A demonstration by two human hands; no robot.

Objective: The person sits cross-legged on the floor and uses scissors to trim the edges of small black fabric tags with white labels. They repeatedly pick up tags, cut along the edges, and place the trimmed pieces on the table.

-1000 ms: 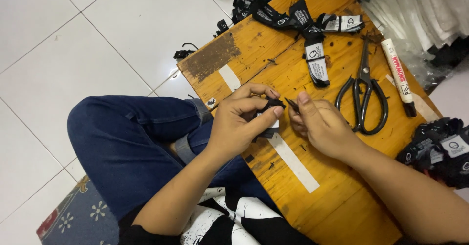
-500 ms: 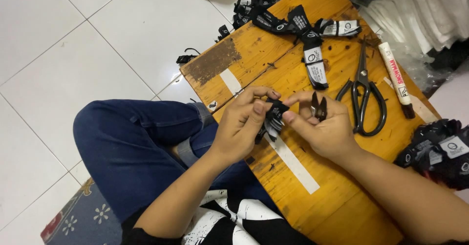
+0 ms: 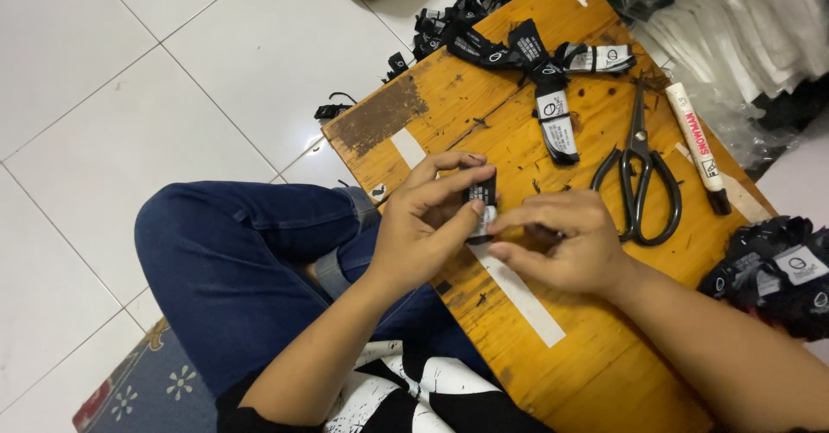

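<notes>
The left hand [image 3: 423,230] pinches a small black tag [image 3: 477,193] between thumb and fingers. The right hand [image 3: 566,243] meets it from the other side, and its fingertips pinch the white bottom end of the same tag. The tag sits upright between both hands, just above the near edge of a wooden board [image 3: 604,347].

A white strip [image 3: 518,293] lies flat on the board, right under the hands. The right hand hides a bit of it.

Black scissors [image 3: 637,174] lie just beside the right hand, closed. A white marker [image 3: 698,146] lies past the scissors. More black tags [image 3: 535,62] lie in a row at the far end of the board. Another dark pile [image 3: 777,273] sits at the right edge.

A knee in blue jeans [image 3: 233,260] is bent under the left arm. The floor [image 3: 112,79] is white tile.
</notes>
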